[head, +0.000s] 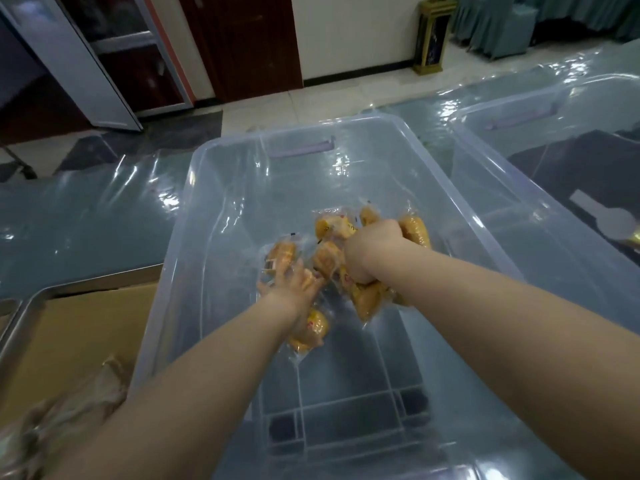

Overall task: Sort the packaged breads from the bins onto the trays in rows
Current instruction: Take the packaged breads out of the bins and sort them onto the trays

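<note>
Head view only. Step in hand: pickup from bin, no row-laying yet. Both arms down inside clear bin [221, 188], set on bench [86, 209] under glossy sheet. Breads [330, 227], yellow-brown in clear wrappers, bunched mid-floor of bin; rest of bin floor bare.

Right hand [372, 251] knuckles-up, fingers [362, 278] curled tight, clamped on a bunch of breads, w/ packs poking out above, right of and below the fist.

Left hand [294, 284] just beside it, blurred. Fingers [281, 269] seemingly apart and straightish, reaching onto a loose pack [281, 252], not seen closed on it. One more under left wrist: held or lying, can't tell.

Tray [33, 303], metal rim w/ brown liner [86, 327], just beside bin's left wall. Smeared crumpled stuff [69, 410] at its near end, wrap or packs, too blurred to say. No clear rows seen there. Second bin [540, 109] off to the right.

Judgement: this bin nearly emptied, so well along for it. Nxt move prob.: close left fingers on the loose pack, lift both hands clear over bin wall, swing left to tray, set down one by one in a line. Care needed w/ right-hand bunch: slick wrappers, several at once, easy to drop at the rim.
</note>
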